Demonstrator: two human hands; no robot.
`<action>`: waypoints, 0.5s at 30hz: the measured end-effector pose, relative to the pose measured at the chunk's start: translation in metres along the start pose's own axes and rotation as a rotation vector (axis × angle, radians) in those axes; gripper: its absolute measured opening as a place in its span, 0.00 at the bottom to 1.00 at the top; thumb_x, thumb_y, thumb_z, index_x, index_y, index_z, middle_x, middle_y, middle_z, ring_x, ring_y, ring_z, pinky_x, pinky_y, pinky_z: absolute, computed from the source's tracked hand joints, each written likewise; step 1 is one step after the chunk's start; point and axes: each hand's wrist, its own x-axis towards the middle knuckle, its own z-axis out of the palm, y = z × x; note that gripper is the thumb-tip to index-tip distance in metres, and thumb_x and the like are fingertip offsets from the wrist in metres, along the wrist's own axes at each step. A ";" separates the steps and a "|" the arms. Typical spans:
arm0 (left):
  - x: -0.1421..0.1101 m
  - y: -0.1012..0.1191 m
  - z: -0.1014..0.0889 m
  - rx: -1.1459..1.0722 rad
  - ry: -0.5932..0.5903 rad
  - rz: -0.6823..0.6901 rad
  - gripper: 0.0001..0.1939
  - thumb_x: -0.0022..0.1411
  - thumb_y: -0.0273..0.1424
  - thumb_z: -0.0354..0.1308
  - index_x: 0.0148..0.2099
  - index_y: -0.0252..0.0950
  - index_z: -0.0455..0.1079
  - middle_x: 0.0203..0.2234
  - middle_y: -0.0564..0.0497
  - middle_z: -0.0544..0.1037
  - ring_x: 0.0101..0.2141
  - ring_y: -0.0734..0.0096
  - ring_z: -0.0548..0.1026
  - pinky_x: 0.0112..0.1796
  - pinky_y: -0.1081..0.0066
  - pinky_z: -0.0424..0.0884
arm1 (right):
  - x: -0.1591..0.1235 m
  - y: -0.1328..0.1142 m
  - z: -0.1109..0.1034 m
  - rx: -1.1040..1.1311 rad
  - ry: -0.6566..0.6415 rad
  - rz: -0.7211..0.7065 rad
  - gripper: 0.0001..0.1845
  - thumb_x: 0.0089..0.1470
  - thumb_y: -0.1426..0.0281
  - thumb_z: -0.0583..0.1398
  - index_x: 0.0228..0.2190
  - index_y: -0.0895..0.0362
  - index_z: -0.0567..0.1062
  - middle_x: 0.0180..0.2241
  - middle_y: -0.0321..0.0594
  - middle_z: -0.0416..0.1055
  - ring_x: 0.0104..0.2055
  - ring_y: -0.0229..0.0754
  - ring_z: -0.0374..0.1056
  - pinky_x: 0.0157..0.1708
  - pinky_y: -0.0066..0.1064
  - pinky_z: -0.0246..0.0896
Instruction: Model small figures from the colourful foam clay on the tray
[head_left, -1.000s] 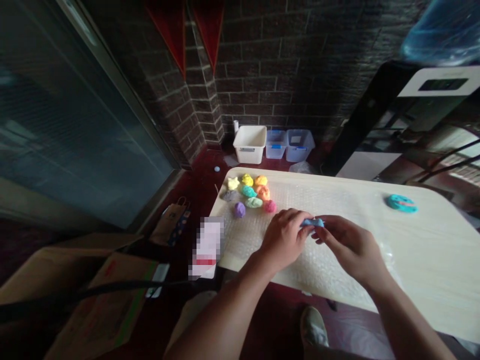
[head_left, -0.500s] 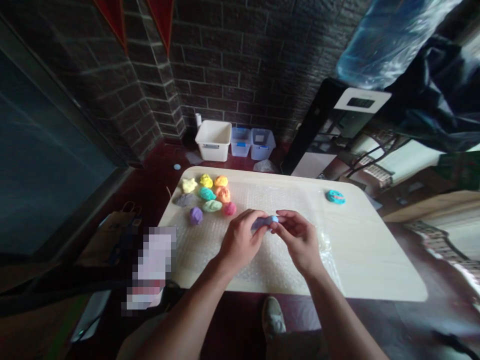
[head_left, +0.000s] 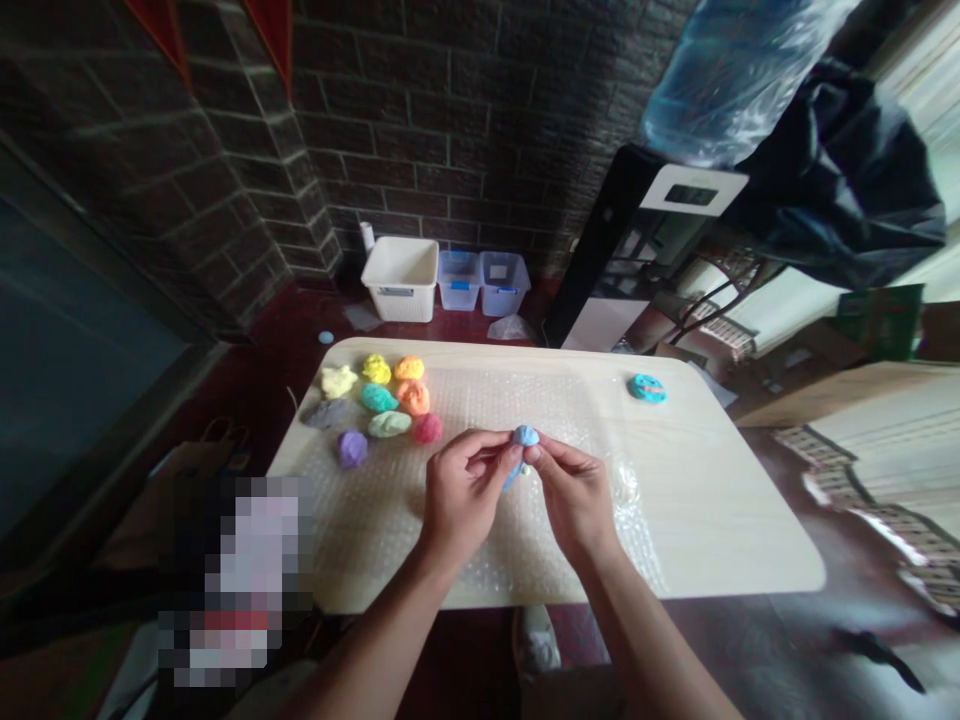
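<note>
A piece of light blue modelling clay point(head_left: 526, 436) is pinched between both hands above the table's middle. My left hand point(head_left: 466, 490) grips it from the left, thumb and fingertips closed on it. From the right, my right hand point(head_left: 571, 492) presses it with thumb and fingers. Part of the clay hangs below the thumbs, with a small pale bit beside it; the rest is hidden by the fingers. Left of the hands lie several coloured clay lumps, among them a pink one point(head_left: 427, 428), a purple one point(head_left: 352, 449) and a pale green one point(head_left: 389, 425).
Bubble wrap point(head_left: 540, 395) covers much of the wooden table point(head_left: 720, 500). A turquoise round piece point(head_left: 647, 388) with an orange streak lies at the back right. Beyond the table stand a white basket point(head_left: 401, 280), two clear bins point(head_left: 504, 285) and a water dispenser point(head_left: 615, 240).
The view has swung to the right, so the table appears further left. The blue clay, first held lengthwise between the hands, is now turned more upright, with the hands closer together.
</note>
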 end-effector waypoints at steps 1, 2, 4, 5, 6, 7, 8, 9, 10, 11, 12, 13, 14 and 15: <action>-0.001 0.000 0.000 0.001 0.013 0.014 0.07 0.65 0.33 0.70 0.42 0.34 0.83 0.38 0.44 0.87 0.39 0.60 0.86 0.41 0.66 0.83 | -0.001 0.000 0.001 -0.008 -0.008 -0.003 0.14 0.52 0.59 0.77 0.40 0.47 0.89 0.42 0.41 0.87 0.48 0.54 0.81 0.56 0.50 0.73; -0.001 0.001 0.000 0.003 0.025 0.031 0.06 0.65 0.33 0.70 0.41 0.34 0.84 0.37 0.44 0.87 0.39 0.60 0.86 0.42 0.65 0.83 | -0.002 -0.001 0.001 -0.014 -0.018 -0.009 0.12 0.53 0.58 0.76 0.40 0.47 0.89 0.42 0.41 0.87 0.48 0.54 0.81 0.57 0.51 0.72; -0.002 0.002 0.000 -0.001 0.037 0.058 0.05 0.64 0.32 0.71 0.39 0.35 0.85 0.37 0.44 0.87 0.39 0.60 0.86 0.42 0.65 0.83 | -0.004 -0.002 0.003 -0.036 -0.042 -0.038 0.10 0.57 0.58 0.74 0.40 0.46 0.89 0.42 0.40 0.87 0.49 0.53 0.80 0.57 0.50 0.71; -0.002 0.002 0.000 -0.010 0.035 0.056 0.05 0.63 0.31 0.71 0.39 0.35 0.85 0.38 0.44 0.87 0.40 0.60 0.86 0.43 0.64 0.83 | -0.004 -0.003 0.003 -0.055 -0.055 -0.054 0.09 0.58 0.59 0.73 0.39 0.46 0.89 0.42 0.40 0.86 0.49 0.53 0.79 0.57 0.49 0.71; -0.001 0.002 -0.001 -0.024 0.033 0.040 0.05 0.63 0.32 0.71 0.40 0.36 0.86 0.38 0.44 0.87 0.41 0.59 0.86 0.44 0.63 0.83 | -0.004 -0.004 0.004 -0.077 -0.066 -0.071 0.08 0.60 0.59 0.72 0.39 0.46 0.89 0.42 0.40 0.86 0.48 0.52 0.79 0.56 0.48 0.71; -0.001 0.002 -0.001 -0.044 0.030 0.011 0.06 0.63 0.32 0.72 0.41 0.36 0.86 0.39 0.45 0.88 0.41 0.59 0.86 0.46 0.62 0.83 | -0.004 -0.005 0.004 -0.098 -0.074 -0.085 0.08 0.61 0.59 0.71 0.39 0.46 0.89 0.43 0.40 0.86 0.48 0.51 0.79 0.55 0.46 0.71; 0.000 0.002 -0.001 -0.069 0.032 -0.026 0.07 0.62 0.33 0.72 0.42 0.37 0.86 0.39 0.45 0.88 0.41 0.58 0.86 0.47 0.60 0.83 | -0.003 -0.005 0.005 -0.114 -0.080 -0.094 0.08 0.62 0.58 0.70 0.39 0.46 0.89 0.43 0.40 0.85 0.47 0.51 0.78 0.54 0.45 0.71; 0.001 0.002 -0.002 -0.096 0.036 -0.068 0.08 0.61 0.34 0.73 0.43 0.37 0.86 0.38 0.45 0.88 0.40 0.58 0.86 0.48 0.59 0.83 | -0.002 -0.006 0.005 -0.120 -0.077 -0.095 0.08 0.61 0.58 0.71 0.38 0.47 0.89 0.43 0.41 0.85 0.46 0.51 0.78 0.53 0.45 0.71; 0.002 0.002 -0.002 -0.123 0.044 -0.111 0.10 0.60 0.35 0.74 0.43 0.37 0.86 0.37 0.45 0.89 0.39 0.58 0.86 0.47 0.58 0.83 | -0.002 -0.006 0.006 -0.116 -0.064 -0.090 0.09 0.59 0.58 0.72 0.38 0.47 0.89 0.42 0.41 0.85 0.45 0.51 0.78 0.52 0.44 0.71; 0.003 0.002 -0.002 -0.146 0.054 -0.151 0.11 0.59 0.36 0.75 0.43 0.37 0.86 0.36 0.45 0.89 0.37 0.58 0.86 0.46 0.58 0.83 | -0.001 -0.007 0.006 -0.102 -0.041 -0.080 0.09 0.57 0.57 0.73 0.36 0.48 0.89 0.40 0.41 0.85 0.44 0.51 0.78 0.50 0.44 0.72; 0.004 0.002 -0.003 -0.165 0.065 -0.184 0.13 0.57 0.37 0.76 0.42 0.37 0.86 0.35 0.45 0.89 0.35 0.58 0.86 0.43 0.58 0.84 | -0.001 -0.007 0.007 -0.086 -0.012 -0.071 0.09 0.55 0.57 0.75 0.35 0.48 0.89 0.37 0.41 0.85 0.42 0.50 0.78 0.48 0.44 0.72; 0.005 0.002 -0.003 -0.179 0.075 -0.214 0.14 0.55 0.37 0.77 0.41 0.37 0.86 0.34 0.45 0.88 0.33 0.59 0.85 0.39 0.60 0.83 | 0.000 -0.007 0.008 -0.072 0.015 -0.064 0.09 0.53 0.58 0.76 0.33 0.49 0.89 0.35 0.41 0.85 0.40 0.50 0.78 0.47 0.44 0.72; 0.005 0.003 -0.003 -0.191 0.085 -0.236 0.14 0.53 0.38 0.79 0.40 0.36 0.86 0.33 0.45 0.88 0.31 0.60 0.85 0.36 0.61 0.83 | -0.001 -0.007 0.009 -0.065 0.032 -0.064 0.09 0.52 0.58 0.76 0.31 0.49 0.89 0.33 0.40 0.85 0.38 0.49 0.77 0.45 0.43 0.72; 0.006 0.004 -0.003 -0.202 0.092 -0.251 0.15 0.52 0.37 0.79 0.39 0.36 0.86 0.32 0.45 0.88 0.30 0.61 0.84 0.34 0.63 0.82 | -0.001 -0.007 0.010 -0.065 0.035 -0.072 0.08 0.52 0.59 0.76 0.30 0.49 0.89 0.32 0.40 0.84 0.38 0.49 0.77 0.45 0.43 0.72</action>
